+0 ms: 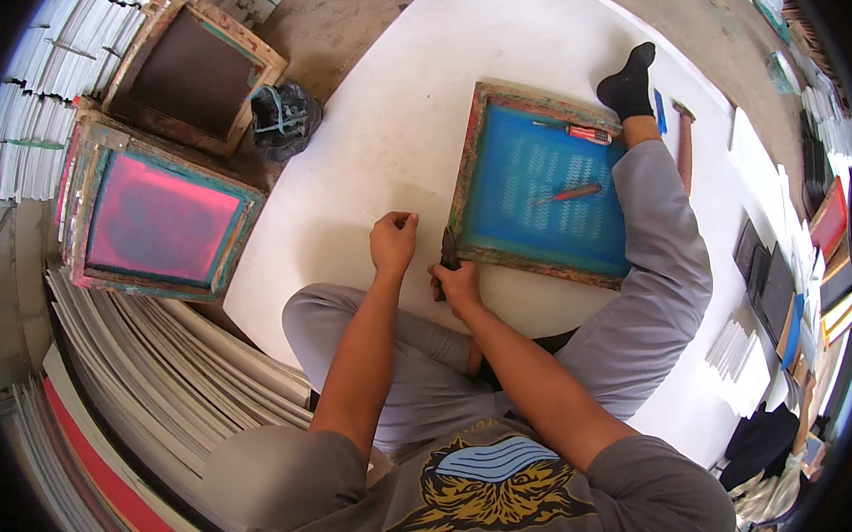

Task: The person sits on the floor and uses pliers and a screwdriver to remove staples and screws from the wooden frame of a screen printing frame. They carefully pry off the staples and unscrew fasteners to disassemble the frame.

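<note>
The wooden frame (542, 267), seen in the head view, lies on the white surface (362, 154) in front of the seated person, to the right of both hands, with the bent right leg (650, 216) covering part of its right edge. Blue mesh (502, 156) with pale rows of marks fills it, and on this mesh rest a screwdriver (578, 192) with a red handle and, farther up near the right edge, a red-and-black handled tool (588, 134). The right hand (459, 285) has its fingers closed around a dark tool (449, 250), which points upward at the frame's near left corner; whether the two touch is unclear. The left hand (393, 241) is raised just to the left, its fingers curled in toward the thumb with hardly any gap; I cannot tell whether something small is pinched there. Beyond the right leg lie a hammer (685, 146) and a slim blue object (660, 112). At the far left, a pink-meshed frame (237, 239) leans near a dark-meshed frame (121, 101), with a black bag (289, 129) beside them.
</note>
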### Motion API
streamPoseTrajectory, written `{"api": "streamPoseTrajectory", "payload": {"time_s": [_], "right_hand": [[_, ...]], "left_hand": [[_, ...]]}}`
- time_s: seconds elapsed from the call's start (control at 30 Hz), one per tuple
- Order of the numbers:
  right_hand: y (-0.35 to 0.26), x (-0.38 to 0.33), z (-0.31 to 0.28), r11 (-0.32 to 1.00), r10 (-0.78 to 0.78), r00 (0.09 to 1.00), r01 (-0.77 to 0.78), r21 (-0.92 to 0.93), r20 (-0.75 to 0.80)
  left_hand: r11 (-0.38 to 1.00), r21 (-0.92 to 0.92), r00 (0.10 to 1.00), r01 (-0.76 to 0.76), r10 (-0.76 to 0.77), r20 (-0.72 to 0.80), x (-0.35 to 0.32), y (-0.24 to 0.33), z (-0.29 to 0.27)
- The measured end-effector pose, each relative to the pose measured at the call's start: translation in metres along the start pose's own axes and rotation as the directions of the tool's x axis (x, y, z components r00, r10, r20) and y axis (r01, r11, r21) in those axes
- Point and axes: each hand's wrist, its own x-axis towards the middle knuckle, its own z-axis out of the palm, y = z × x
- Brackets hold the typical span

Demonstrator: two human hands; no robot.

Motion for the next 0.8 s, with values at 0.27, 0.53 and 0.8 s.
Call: {"api": "streamPoseTrajectory", "payload": {"time_s": [0.27,0.53,0.8], "right_hand": [[0.002,0.002,-0.005,0.999,-0.032,0.993,0.032,-0.004,0.117],[-0.015,0.007,-0.003,0.978,0.056,0.973,-0.009,-0.207,0.222],[-0.05,-0.01,-0.021,0.935,0.174,0.911,-0.034,-0.353,0.373]], "left_hand": [[0.986,0.16,0.999,-0.038,0.041,-0.019,0.003,0.008,-0.001],[0.906,-0.321,0.907,0.277,-0.135,0.399,0.006,-0.004,-0.003],[0.877,-0.424,0.958,0.225,-0.119,0.26,0.007,-0.009,-0.001]]}}
